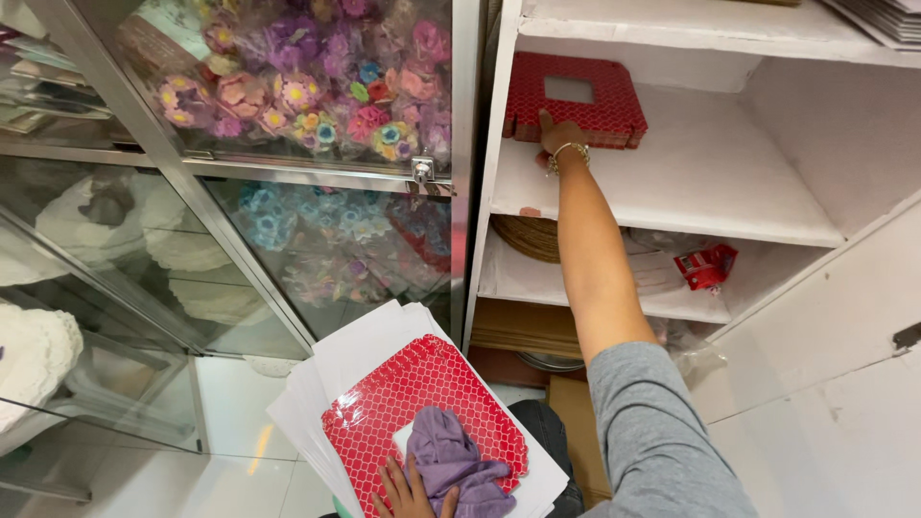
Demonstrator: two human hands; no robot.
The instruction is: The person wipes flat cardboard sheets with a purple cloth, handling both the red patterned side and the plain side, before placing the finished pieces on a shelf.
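My right hand [558, 133] reaches up to the white shelf [710, 182] and grips the near edge of a stack of red patterned flat boxes [576, 101] with a square window. A beaded bracelet sits on that wrist. Low in the view, my left hand [408, 491] presses a purple cloth [456, 465] onto another red patterned flat box [413, 403] that lies on a pile of white flat boxes [360, 350].
A glass cabinet [288, 163] with a small lock holds bags of colourful fabric flowers and white lace items. Lower shelves hold woven mats [528, 238], a red tape dispenser [708, 266] and plastic bags. Cardboard sheets [523, 326] lie below.
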